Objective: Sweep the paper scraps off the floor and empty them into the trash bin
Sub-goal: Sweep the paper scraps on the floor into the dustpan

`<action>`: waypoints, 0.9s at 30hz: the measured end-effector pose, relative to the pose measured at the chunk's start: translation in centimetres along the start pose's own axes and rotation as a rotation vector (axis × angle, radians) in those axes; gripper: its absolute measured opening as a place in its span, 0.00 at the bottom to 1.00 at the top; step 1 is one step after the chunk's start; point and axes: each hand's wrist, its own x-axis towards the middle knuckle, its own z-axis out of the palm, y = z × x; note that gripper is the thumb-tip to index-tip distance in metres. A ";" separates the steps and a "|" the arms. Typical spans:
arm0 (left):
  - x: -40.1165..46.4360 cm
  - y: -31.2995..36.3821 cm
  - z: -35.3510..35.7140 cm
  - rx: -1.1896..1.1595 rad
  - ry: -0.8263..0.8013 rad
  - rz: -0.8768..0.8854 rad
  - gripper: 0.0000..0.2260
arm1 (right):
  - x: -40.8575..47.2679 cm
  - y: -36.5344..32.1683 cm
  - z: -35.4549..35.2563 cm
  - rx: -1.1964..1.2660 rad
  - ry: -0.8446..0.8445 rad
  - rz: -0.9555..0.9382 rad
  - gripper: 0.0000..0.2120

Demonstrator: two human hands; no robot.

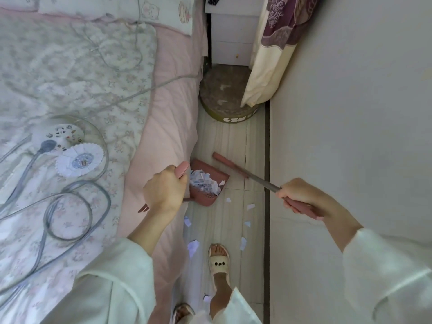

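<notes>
My left hand grips the pink handle of the dustpan, which sits on the pale floor beside the bed and holds a heap of white paper scraps. My right hand holds the broom by its pink grip; the metal shaft runs up-left to the pink head just beyond the pan. Several loose scraps lie on the floor between the pan and my slippered foot. No trash bin is clearly in view.
A bed with a pink sheet and floral quilt fills the left, with cables and a power strip on it. A round stool and white drawers block the far end. A wall closes the right.
</notes>
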 end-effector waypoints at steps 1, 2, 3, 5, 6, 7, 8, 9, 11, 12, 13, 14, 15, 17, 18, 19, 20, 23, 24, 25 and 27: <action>-0.3 -0.2 0.0 0.003 -0.004 -0.001 0.10 | -0.1 0.3 0.1 0.014 0.014 -0.006 0.03; -0.7 -0.4 0.0 0.005 -0.008 -0.005 0.10 | 0.1 0.6 0.5 0.000 0.030 -0.013 0.04; -1.1 -0.7 0.0 0.009 -0.011 -0.012 0.10 | 0.6 0.7 1.0 -0.042 0.049 -0.020 0.04; -1.8 -1.3 0.2 0.019 -0.010 -0.033 0.10 | 2.0 0.9 2.2 -0.133 0.083 -0.026 0.07; -2.0 -1.5 0.3 0.023 -0.006 -0.038 0.10 | 2.8 1.1 2.7 -0.159 0.097 -0.020 0.08; -2.4 -1.8 0.4 0.024 -0.003 -0.044 0.10 | 3.5 1.3 3.4 -0.173 0.106 -0.009 0.10; -2.8 -2.1 0.5 0.022 -0.002 -0.046 0.10 | 4.1 1.8 3.8 -0.174 0.116 0.007 0.12; -3.1 -2.3 0.6 0.019 -0.002 -0.043 0.10 | 4.4 2.2 4.3 -0.172 0.116 0.031 0.13; -4.1 -2.9 0.6 0.016 -0.001 -0.038 0.10 | 4.0 3.6 5.4 -0.164 0.107 0.076 0.10; -4.6 -3.2 0.6 0.017 0.001 -0.038 0.10 | 3.6 4.4 5.9 -0.169 0.105 0.092 0.06; -5.2 -3.5 0.7 0.016 0.003 -0.040 0.10 | 3.1 5.3 6.4 -0.182 0.108 0.099 0.06; -6.0 -3.8 0.5 0.010 0.007 -0.042 0.10 | 2.4 6.5 7.1 -0.202 0.120 0.096 0.07; -6.7 -4.1 0.4 0.002 0.012 -0.045 0.10 | 1.7 7.7 7.7 -0.218 0.133 0.096 0.08; -8.3 -4.8 0.2 -0.014 0.028 -0.042 0.10 | 0.3 10.1 9.0 -0.240 0.154 0.115 0.10; -9.1 -5.1 0.1 -0.024 0.038 -0.037 0.11 | -0.4 11.3 9.8 -0.236 0.156 0.130 0.10; -9.7 -5.3 0.0 -0.039 0.045 -0.039 0.11 | -1.1 12.4 10.6 -0.225 0.154 0.146 0.10; -10.2 -5.5 -0.1 -0.062 0.054 -0.045 0.11 | -1.7 13.4 11.4 -0.216 0.150 0.157 0.10; -12.5 -6.5 -0.7 -0.146 0.086 -0.088 0.11 | -4.7 17.0 14.9 -0.165 0.132 0.184 0.08; -13.5 -7.1 -1.0 -0.172 0.091 -0.097 0.12 | -6.1 18.4 16.3 -0.155 0.120 0.196 0.08; -14.2 -7.5 -1.3 -0.198 0.093 -0.107 0.13 | -7.3 19.5 17.5 -0.149 0.102 0.205 0.08; -15.5 -8.3 -2.0 -0.251 0.100 -0.115 0.14 | -9.5 21.3 19.5 -0.143 0.068 0.190 0.08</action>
